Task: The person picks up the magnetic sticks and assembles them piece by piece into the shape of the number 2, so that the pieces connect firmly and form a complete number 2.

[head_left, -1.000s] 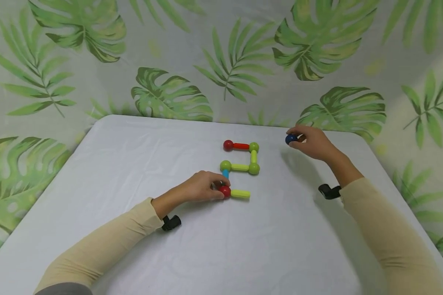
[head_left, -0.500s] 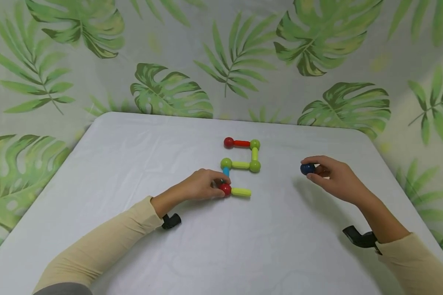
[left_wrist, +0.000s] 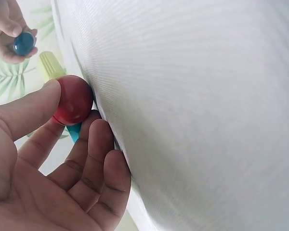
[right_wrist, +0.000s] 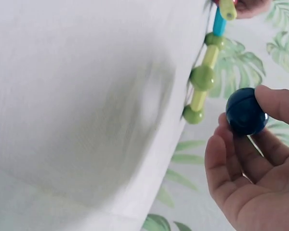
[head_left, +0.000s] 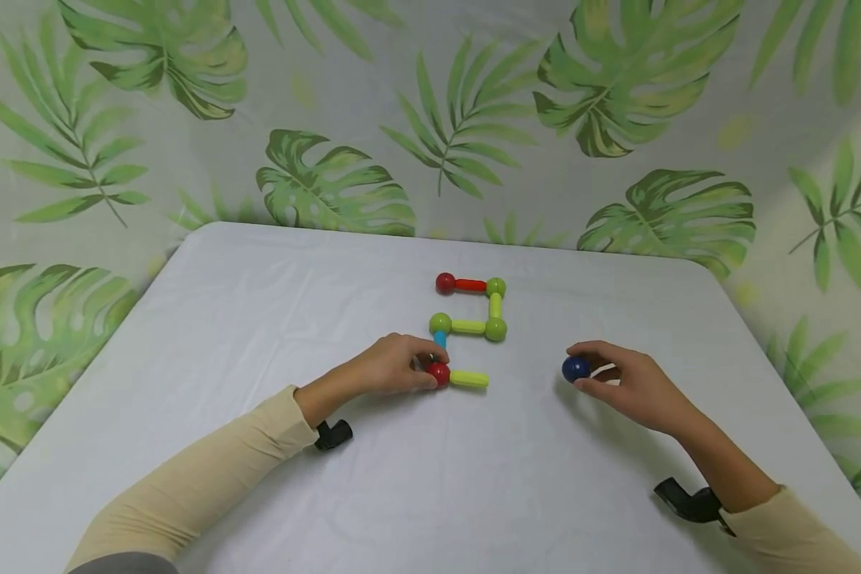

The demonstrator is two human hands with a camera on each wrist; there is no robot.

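A zigzag of coloured balls and rods lies on the white table. Its near red ball (head_left: 439, 375) is pinched by my left hand (head_left: 395, 364), thumb on one side in the left wrist view. A yellow-green rod (head_left: 469, 379) sticks out to the right of that ball, its far end free. Behind the ball, a blue rod (head_left: 440, 340) leads to a green ball (head_left: 441, 323), partly covered by my fingers. Off to the right, my right hand (head_left: 634, 387) pinches a dark blue ball (right_wrist: 245, 111) between thumb and fingers, held above the table and apart from the chain.
Further back, the chain runs through a green rod (head_left: 467, 327), two more green balls and a red rod (head_left: 470, 285) to another red ball (head_left: 446, 283). A leaf-patterned cloth (head_left: 344, 96) hangs behind the white table (head_left: 258, 287).
My right hand has come from the table's far right side towards me, then slightly left, carrying the dark blue ball. My left hand keeps its place on the red ball.
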